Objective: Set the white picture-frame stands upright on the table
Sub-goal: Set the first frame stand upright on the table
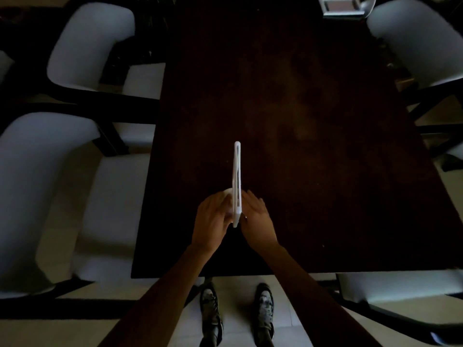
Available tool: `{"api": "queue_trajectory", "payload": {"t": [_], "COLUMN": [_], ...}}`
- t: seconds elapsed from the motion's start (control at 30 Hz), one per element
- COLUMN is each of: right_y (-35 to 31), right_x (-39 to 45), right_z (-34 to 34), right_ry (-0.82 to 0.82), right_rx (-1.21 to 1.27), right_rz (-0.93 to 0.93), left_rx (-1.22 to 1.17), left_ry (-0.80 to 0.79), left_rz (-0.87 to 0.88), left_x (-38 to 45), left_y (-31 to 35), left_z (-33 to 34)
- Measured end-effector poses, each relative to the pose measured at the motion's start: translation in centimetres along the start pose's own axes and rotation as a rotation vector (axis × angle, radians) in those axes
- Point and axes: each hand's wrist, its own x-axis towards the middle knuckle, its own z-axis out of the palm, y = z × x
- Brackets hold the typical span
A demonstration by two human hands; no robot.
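Note:
A white picture frame (237,171) stands on edge on the dark table (313,146), seen from above as a thin strip running away from me. My left hand (213,221) presses against its near left side, where a white rounded part of the stand shows by the fingers. My right hand (258,219) lies flat against the near right side, fingers extended. Both hands clasp the frame's near end between them. A second framed object (342,7) sits at the table's far end.
Pale upholstered chairs line the table: two on the left (82,46) (50,191), one at the far right (421,38), one at the near right (406,301). My shoes (211,314) stand on the light floor at the table's near edge.

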Motion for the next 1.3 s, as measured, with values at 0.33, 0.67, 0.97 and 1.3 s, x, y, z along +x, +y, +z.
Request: {"api": "queue_trajectory", "payload": {"t": [0.33, 0.67, 0.97, 1.3], "right_y": [4.1, 7.7, 9.6, 12.3], "right_x": [-0.6, -0.8, -0.6, -0.4], "right_z": [-1.6, -4.4, -6.6, -8.4], "right_ry": [0.038, 0.068, 0.059, 0.051], "right_rx": [-0.193, -0.166, -0.133, -0.144], "right_rz": [0.0, 0.029, 0.019, 0.03], "left_rx": [0.23, 0.305, 0.317, 0.358], "left_ry": [-0.186, -0.281, -0.278, -0.292], "left_rz": [-0.096, -0.147, -0.186, -0.19], "left_x": [1.2, 2.9, 4.0, 5.1], "left_y": [1.7, 5.6, 7.6, 9.8], "left_z": [3.1, 5.9, 7.5, 9.7]}}
